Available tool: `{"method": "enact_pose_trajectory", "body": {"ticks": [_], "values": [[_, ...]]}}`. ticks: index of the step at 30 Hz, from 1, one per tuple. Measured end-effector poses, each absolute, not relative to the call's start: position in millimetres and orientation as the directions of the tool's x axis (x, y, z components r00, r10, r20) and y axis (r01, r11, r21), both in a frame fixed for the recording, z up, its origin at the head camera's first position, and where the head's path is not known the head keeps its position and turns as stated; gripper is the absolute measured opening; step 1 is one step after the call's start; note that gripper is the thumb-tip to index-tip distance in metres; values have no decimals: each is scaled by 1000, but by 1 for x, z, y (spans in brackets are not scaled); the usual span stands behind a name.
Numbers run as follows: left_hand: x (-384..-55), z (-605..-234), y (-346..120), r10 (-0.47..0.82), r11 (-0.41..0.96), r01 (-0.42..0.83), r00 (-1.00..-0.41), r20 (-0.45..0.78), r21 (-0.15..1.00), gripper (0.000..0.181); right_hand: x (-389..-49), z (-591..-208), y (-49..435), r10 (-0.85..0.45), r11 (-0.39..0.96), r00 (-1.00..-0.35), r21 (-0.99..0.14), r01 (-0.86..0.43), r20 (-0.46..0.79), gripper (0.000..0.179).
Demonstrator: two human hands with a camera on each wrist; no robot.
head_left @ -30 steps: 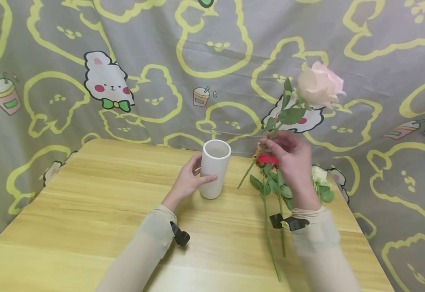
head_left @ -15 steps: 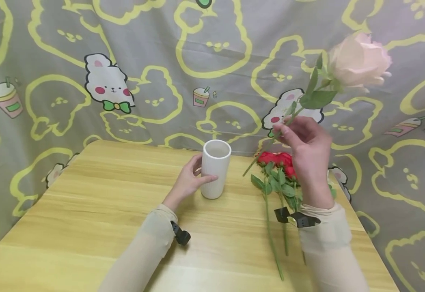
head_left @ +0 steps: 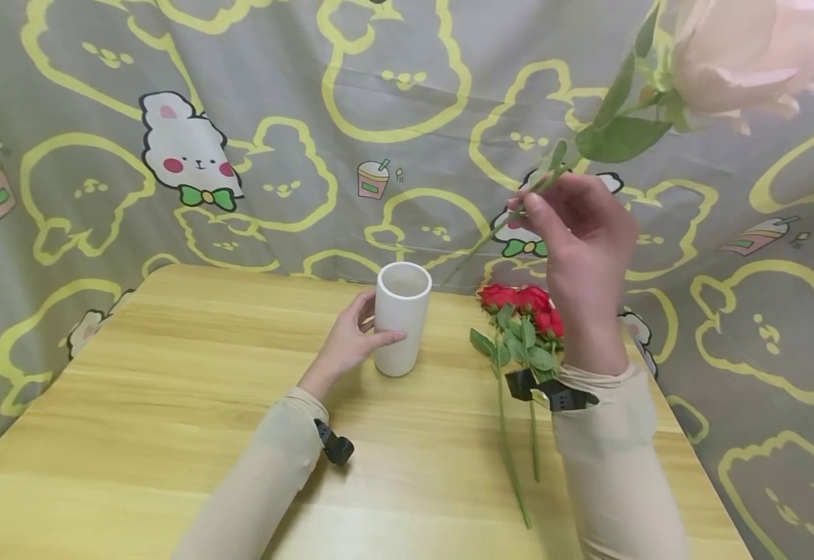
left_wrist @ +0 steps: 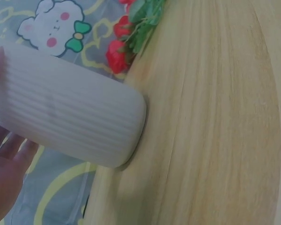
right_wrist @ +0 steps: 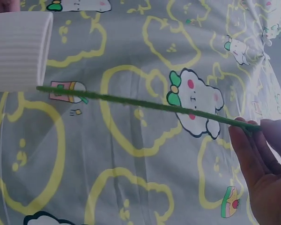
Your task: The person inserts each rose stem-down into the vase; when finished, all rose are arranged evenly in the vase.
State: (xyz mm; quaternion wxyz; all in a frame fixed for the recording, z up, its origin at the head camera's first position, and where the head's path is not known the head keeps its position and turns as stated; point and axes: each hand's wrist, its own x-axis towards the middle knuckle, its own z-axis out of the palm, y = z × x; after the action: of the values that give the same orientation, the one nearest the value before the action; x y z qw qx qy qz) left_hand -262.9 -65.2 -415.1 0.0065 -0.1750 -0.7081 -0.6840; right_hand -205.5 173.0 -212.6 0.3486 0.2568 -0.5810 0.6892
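A white ribbed vase [head_left: 403, 319] stands upright on the wooden table. My left hand [head_left: 352, 336] grips its left side, thumb across the front and fingers behind; the left wrist view shows the vase's base [left_wrist: 126, 126] on the tabletop. Up at the right, my right hand [head_left: 581, 249] pinches the green stem of a pale pink rose [head_left: 749, 62] between thumb and fingertips. The bloom tilts up to the right, and the stem slants down toward the vase. In the right wrist view the stem's lower end [right_wrist: 42, 88] overlaps the vase's rim edge, outside the opening.
Several red roses [head_left: 522, 299] with green leaves and long stems lie on the wooden table [head_left: 169, 420], to the right of the vase and partly behind the right forearm. A grey curtain [head_left: 260, 62] with yellow bear outlines hangs behind the table's far edge.
My right hand has lifted the pink rose upward, so its bloom looks larger and nearer the camera. The left hand keeps its hold on the vase. The view has shifted slightly.
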Motion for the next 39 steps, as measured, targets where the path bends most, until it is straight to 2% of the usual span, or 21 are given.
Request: {"method": "enact_pose_trajectory", "body": {"ticks": [6,16,24,28,31,34,39], "values": [[-268,-415,-67,250,-10,264,-933,258,964,76,-206,-201,167,212,-155,-690,-673,-723,692,10],[-266,-418,-64,261,-16,250,-934,245,968,76,-223,-224,152,128,-55,-733,-733,-678,669,13],[-266,-417,-66,245,-13,241,-940,237,970,72,-234,-251,142,39,128,-684,-682,-720,729,12],[-265,-415,-66,245,10,232,-944,222,973,72,-235,-258,138,10,132,-676,-671,-729,737,13],[-264,-414,-68,250,19,235,-942,223,972,77,-237,-264,135,1,126,-700,-695,-708,714,15],[-265,-414,-68,259,15,244,-938,232,970,81,-240,-272,134,3,142,-752,-745,-652,659,18],[-265,-414,-69,279,11,244,-932,231,970,80,-246,-285,134,-16,189,-823,-806,-561,568,19]]}}
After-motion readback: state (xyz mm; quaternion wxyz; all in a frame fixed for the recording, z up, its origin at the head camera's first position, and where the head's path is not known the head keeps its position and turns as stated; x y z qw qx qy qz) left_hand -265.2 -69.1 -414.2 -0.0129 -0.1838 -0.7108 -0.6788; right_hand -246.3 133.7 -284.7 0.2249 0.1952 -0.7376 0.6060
